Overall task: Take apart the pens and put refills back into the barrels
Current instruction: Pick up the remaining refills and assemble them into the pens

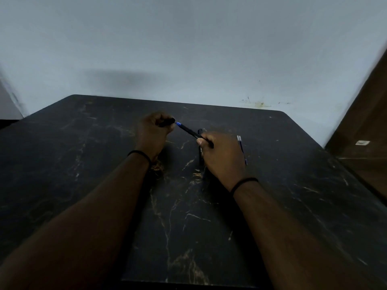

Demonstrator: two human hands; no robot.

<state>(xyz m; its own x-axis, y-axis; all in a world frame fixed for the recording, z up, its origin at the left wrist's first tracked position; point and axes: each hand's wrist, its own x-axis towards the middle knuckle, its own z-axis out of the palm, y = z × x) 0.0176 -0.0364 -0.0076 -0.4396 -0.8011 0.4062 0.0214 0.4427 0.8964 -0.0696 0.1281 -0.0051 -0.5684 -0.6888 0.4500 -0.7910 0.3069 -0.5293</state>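
Your left hand [154,130], just above frame centre, is curled into a closed fist around a short black pen piece [167,122] whose end pokes out toward the right; which part of the pen it is, you can't tell. Your right hand [222,155], centre-right, is closed with thumb and fingers pinched on a slim black pen barrel with a blue tip [191,131], angled up-left so the blue tip sits just beside the black piece in your left fist, not quite touching. Another dark pen [200,147] lies on the black marble-patterned table with tan veins [104,164], partly hidden under your right hand. Two thin refills with white ends [241,146] lie side by side on the table just right of your right hand. Thin black bands circle both wrists. Pale grey wall fills the upper frame; brown wooden panel at right edge.
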